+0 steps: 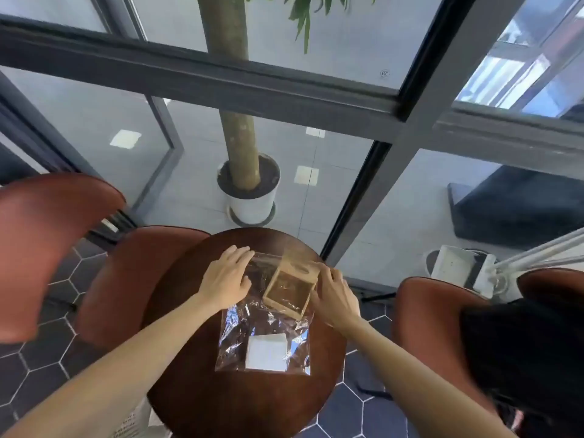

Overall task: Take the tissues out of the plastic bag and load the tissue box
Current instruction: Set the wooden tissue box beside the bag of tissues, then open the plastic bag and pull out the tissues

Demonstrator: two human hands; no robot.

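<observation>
The tissues (266, 351) are seen inside the bag (235, 324) on the table (196, 399), nearer than both hands. The box (289, 290) is touched by the right hand (335, 299); whether it is gripped cannot be told. The left hand (228, 278) lies relaxed, just left of the box.

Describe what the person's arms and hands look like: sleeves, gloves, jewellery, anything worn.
Both arms are bare as far as the view shows, with no sleeve in view. The left hand and the right hand are ungloved. No watch, bracelet or ring shows on either wrist or on the fingers that can be seen, and no markings are visible.
</observation>
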